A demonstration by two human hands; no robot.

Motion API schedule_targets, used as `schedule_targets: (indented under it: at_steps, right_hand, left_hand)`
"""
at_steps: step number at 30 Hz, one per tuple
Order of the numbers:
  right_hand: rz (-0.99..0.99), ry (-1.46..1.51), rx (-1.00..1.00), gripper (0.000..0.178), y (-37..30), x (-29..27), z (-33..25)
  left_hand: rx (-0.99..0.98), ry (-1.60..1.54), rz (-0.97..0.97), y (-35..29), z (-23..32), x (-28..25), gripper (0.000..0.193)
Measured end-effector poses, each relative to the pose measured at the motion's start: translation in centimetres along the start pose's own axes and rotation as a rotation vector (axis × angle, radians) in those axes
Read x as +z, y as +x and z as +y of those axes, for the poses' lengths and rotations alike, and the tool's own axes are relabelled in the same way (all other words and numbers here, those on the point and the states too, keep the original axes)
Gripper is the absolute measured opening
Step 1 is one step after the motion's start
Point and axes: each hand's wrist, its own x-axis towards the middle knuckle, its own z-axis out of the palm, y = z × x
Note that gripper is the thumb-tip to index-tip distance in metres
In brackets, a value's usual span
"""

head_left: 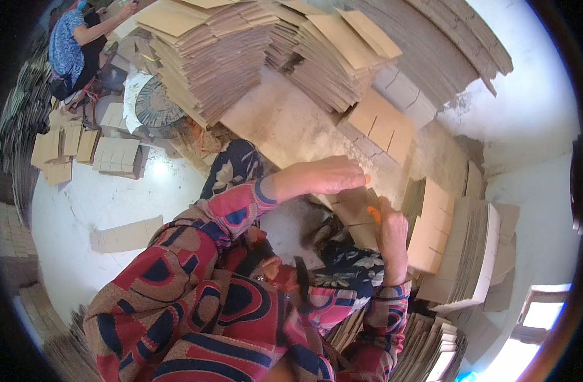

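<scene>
My left hand reaches across from the left with its fingers curled together, and a small bit of orange shows at its fingertips. What it grips, if anything, is hidden. My right hand is closed too, a little nearer and to the right. An orange piece shows at its thumb side; I cannot tell whether it is a finger cover or a small tool. Just below and between the hands are brown cardboard pieces, partly covered by the hands. Slotted cardboard sheets stand stacked right of my right hand.
Tall cardboard stacks rise at the far side, with a slotted stack nearer. More sheets stand at the right. A lone cardboard strip lies on the floor at left. Another person sits far left, near a round dark object.
</scene>
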Motion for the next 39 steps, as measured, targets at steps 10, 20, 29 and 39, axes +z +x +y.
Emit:
schedule_targets:
  at_steps: [10, 20, 29, 39]
  right_hand:
    - [0.430, -0.429, -0.104, 0.032, -2.1, -3.5, -6.5]
    - [0.667, -0.410, -0.055, 0.039, -4.6, -1.5, -6.7]
    - [0.446, -0.404, 0.164, 0.032, -9.5, 3.5, -2.1]
    - [0.454, -0.462, 0.367, 0.025, -13.3, 2.6, 6.2]
  left_hand:
    - [0.145, 0.301, 0.057, -2.3, 6.8, -7.1, 0.044]
    - [0.049, 1.347, 0.468, -5.5, 3.0, -24.5, 0.037]
    - [-0.724, 1.433, 0.006, -12.0, -9.6, -33.2, 0.046]
    - [-0.736, 1.168, -0.075, -15.7, -12.7, -38.6, 0.031]
